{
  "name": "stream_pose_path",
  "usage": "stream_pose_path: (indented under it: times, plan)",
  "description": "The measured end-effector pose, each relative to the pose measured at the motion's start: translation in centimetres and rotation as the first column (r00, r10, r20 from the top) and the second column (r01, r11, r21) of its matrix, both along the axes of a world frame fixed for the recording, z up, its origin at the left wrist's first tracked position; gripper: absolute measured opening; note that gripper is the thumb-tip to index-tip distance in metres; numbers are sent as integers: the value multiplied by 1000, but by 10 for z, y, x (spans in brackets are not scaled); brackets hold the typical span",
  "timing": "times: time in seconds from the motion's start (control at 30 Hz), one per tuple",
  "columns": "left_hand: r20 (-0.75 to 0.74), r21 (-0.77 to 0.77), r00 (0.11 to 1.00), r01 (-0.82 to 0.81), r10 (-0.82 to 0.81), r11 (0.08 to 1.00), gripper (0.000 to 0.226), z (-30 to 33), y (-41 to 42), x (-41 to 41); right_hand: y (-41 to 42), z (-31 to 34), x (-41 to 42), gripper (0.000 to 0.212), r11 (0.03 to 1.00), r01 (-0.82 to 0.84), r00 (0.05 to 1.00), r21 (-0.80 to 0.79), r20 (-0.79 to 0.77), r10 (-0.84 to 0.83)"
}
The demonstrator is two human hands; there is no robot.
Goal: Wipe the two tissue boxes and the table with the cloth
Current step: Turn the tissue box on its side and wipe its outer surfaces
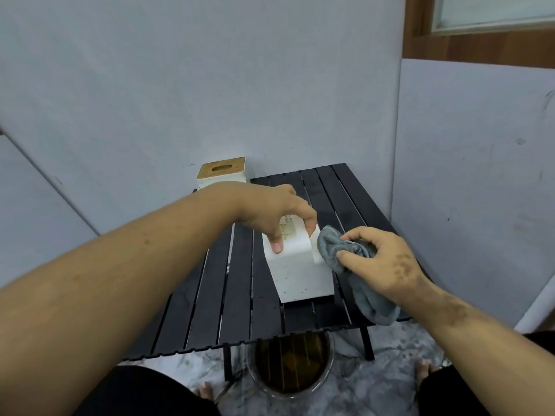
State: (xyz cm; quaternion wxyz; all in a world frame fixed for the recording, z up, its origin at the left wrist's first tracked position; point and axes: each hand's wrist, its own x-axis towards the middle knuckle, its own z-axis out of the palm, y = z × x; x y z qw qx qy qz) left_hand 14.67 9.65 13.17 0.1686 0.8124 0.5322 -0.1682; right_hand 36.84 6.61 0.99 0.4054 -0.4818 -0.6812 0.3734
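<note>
Head view: white tissue box [300, 265] is lying mid-table [210, 295], speckled with dirt. Left hand [276, 211] is gripping its top; right hand [381, 259] is pinching the grey terry cloth [339, 247] against its right side. Wood-lidded tissue box [221, 172] is standing at the slatted black table's far-left corner.

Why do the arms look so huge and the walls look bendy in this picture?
Head view: the wide-angle lens stretches whatever is near the edges, so the forearms balloon and the wall lines lean. The middle stays sharp: the left hand on the white tissue box and the right hand holding the grey cloth. Light is soft and even, with only faint sheen on the black table.
</note>
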Motion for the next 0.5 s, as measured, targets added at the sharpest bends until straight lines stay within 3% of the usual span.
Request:
stream_pose_path:
  times: [0.1,0.2,0.33,0.5]
  plan:
    - [80,-3,997,3,-2,1000,60,-2,-1,-4,-2,-1,-2,11,1000,18,999,-24,-33,-19]
    - [71,-48,996,65,-62,997,87,2,-1,-9,-3,0,-2,9,999,33,999,-38,-39,-34]
    - [-168,-20,962,214,-214,977,117,5,-8,-11,-3,0,-1,9,998,44,998,-43,-43,-45]
    - [-244,141,913,368,-328,919,93,-5,-17,-8,-1,-2,-1,8,997,48,998,-57,-49,-50]
